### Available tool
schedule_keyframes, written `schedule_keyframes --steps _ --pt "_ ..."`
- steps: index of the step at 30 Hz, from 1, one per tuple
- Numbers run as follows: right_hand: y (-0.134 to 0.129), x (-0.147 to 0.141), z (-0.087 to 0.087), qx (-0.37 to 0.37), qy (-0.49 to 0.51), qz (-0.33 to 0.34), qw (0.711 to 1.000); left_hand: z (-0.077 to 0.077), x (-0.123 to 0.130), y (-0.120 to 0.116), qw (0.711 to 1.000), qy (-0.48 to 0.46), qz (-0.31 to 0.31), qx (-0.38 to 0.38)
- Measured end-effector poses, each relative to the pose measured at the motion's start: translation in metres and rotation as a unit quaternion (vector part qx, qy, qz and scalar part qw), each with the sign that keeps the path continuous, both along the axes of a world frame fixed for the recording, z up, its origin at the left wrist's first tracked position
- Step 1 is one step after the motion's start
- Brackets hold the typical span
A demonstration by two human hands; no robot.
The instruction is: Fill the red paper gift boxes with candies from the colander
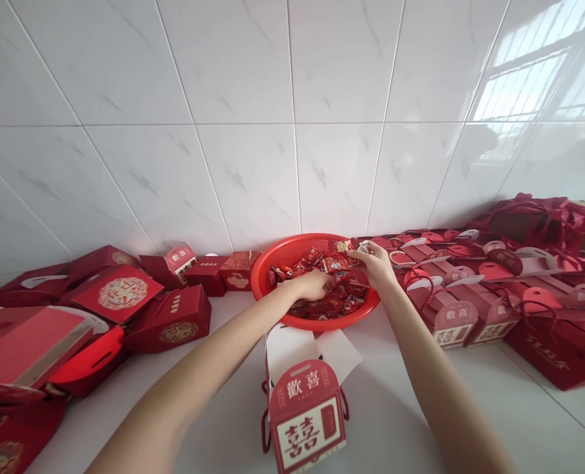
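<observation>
A red plastic basket (259, 280) stands against the wall, filled with small red wrapped candies (325, 306). My left hand (315, 284) reaches down into it with curled fingers among the candies; what they hold is hidden. At the basket's right rim, my right hand (375, 263) pinches a red and gold candy packet (342, 247) between thumb and fingers. Nearer to me, below the basket, sits a red gift box (306, 411) with white characters, a cord handle on each side, and its white-lined flaps (339, 352) folded open.
Red boxes (174, 319) lie piled at the left, some tilted. On the right stand rows of closed red gift boxes (453, 316) with cords. A bundle of dark red bags or ribbon (539, 220) lies at the far right. White tiled wall (243, 171) rises behind the basket.
</observation>
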State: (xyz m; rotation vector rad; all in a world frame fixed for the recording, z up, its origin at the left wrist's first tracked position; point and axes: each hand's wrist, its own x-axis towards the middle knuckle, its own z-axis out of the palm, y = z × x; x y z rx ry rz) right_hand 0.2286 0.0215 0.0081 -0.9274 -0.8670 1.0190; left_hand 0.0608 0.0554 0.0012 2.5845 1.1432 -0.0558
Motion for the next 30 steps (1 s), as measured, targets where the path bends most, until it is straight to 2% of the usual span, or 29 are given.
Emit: schedule_keyframes --steps 8,11,14,17,20,23,26,28,30 --pt "0.003 0.001 -0.003 0.003 0.011 0.004 1.000 0.004 -0.006 0.010 0.986 -0.158 0.032 -0.030" --pt "0.003 0.001 -0.002 0.009 0.017 0.005 1.000 0.013 -0.011 0.008 0.959 -0.277 0.036 -0.048" --pt "0.002 0.001 0.000 0.014 0.023 0.003 1.000 0.027 -0.028 -0.009 0.908 -0.405 0.044 -0.101" --pt "0.000 0.001 0.002 0.012 0.026 0.007 1.000 0.042 -0.053 -0.043 0.893 -0.429 0.023 -0.136" --pt "-0.002 -0.001 0.004 0.007 0.028 0.015 0.999 0.054 -0.080 -0.083 0.907 -0.381 -0.010 -0.181" --pt "-0.009 -0.008 0.012 0.008 0.018 0.036 0.999 0.060 -0.099 -0.117 0.947 -0.290 -0.033 -0.130" --pt "-0.027 -0.018 0.028 0.033 -0.034 0.100 0.994 0.064 -0.109 -0.144 0.982 -0.185 0.017 -0.042" --pt "-0.044 -0.024 0.041 0.048 -0.104 0.163 0.980 0.067 -0.113 -0.159 0.991 -0.102 0.074 -0.037" --pt "-0.063 -0.028 0.053 0.049 -0.205 0.223 0.952 0.069 -0.117 -0.169 0.991 -0.033 0.107 -0.068"
